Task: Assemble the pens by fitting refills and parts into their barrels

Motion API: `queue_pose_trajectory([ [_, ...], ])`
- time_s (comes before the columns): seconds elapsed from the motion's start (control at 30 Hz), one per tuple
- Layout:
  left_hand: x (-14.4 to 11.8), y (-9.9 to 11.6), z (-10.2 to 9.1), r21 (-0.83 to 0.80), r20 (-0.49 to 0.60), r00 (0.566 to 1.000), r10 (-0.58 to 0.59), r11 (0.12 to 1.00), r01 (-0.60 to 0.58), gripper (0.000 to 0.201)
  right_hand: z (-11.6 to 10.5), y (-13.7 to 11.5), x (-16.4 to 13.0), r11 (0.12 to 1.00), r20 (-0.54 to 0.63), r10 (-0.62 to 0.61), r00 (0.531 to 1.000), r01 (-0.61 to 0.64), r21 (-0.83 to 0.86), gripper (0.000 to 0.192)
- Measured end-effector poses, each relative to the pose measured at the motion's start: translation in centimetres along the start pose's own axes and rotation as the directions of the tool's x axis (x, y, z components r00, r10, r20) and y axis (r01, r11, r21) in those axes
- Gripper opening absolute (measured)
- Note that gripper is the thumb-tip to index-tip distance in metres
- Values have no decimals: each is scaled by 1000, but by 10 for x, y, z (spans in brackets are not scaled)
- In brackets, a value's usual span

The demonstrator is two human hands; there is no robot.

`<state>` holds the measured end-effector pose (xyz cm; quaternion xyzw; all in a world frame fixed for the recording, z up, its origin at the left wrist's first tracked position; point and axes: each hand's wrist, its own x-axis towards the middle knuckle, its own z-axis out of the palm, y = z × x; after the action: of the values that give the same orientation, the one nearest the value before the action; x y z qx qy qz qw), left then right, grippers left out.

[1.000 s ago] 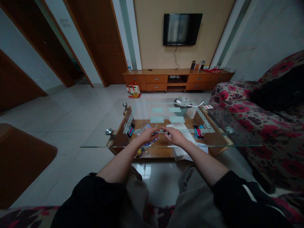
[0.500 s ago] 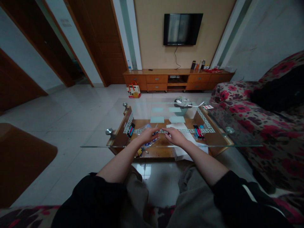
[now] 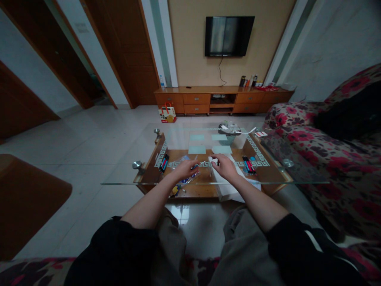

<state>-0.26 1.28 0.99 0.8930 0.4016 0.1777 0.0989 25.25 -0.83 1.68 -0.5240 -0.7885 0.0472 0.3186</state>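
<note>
Over the near part of the glass coffee table (image 3: 125, 174), my left hand (image 3: 185, 170) is closed on a slim blue pen (image 3: 195, 166). A thin pale rod juts from the pen toward the right. A short gap away, my right hand (image 3: 225, 167) is pinched, thumb against fingers. Something small and dark seems to be at its fingertips, too small to name. Several markers or pens in blue, pink and black lie in a left group (image 3: 164, 163) and a right group (image 3: 249, 165), one beyond each hand.
Under the glass, a white box (image 3: 228, 190) and clear plastic packaging (image 3: 190, 177) lie on the wooden shelf (image 3: 205, 191). A waste basket (image 3: 228, 139) stands behind the table. A red-and-white card (image 3: 261, 134) is at the far right. The flowered sofa (image 3: 300, 139) borders the right side.
My right hand has moved right, away from my left hand, and its fingers have curled into a pinch. The thin pale rod now shows between the hands. My left hand stays in place.
</note>
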Motion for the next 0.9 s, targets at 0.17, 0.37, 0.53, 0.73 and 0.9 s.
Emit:
queue_pose_trajectory([
  [0.17,1,-1,0,4,4,1000,2,1000,-2,24,1,4,0,1000,-25,4,1000,-3,8,25],
  [0.37,1,-1,0,7,12,1000,4,1000,-4,24,-4,8,1,1000,-51,23,998,-24,-8,30],
  [0.53,0,0,-1,9,13,1000,6,1000,-6,25,-9,15,2,998,-36,49,998,-51,-43,36],
  [0.73,0,0,0,23,18,1000,-15,1000,15,24,-13,17,4,977,127,-86,988,108,-182,29],
  [0.9,0,-1,0,6,20,1000,5,1000,-5,25,-13,11,1,928,242,-117,963,193,-318,27],
])
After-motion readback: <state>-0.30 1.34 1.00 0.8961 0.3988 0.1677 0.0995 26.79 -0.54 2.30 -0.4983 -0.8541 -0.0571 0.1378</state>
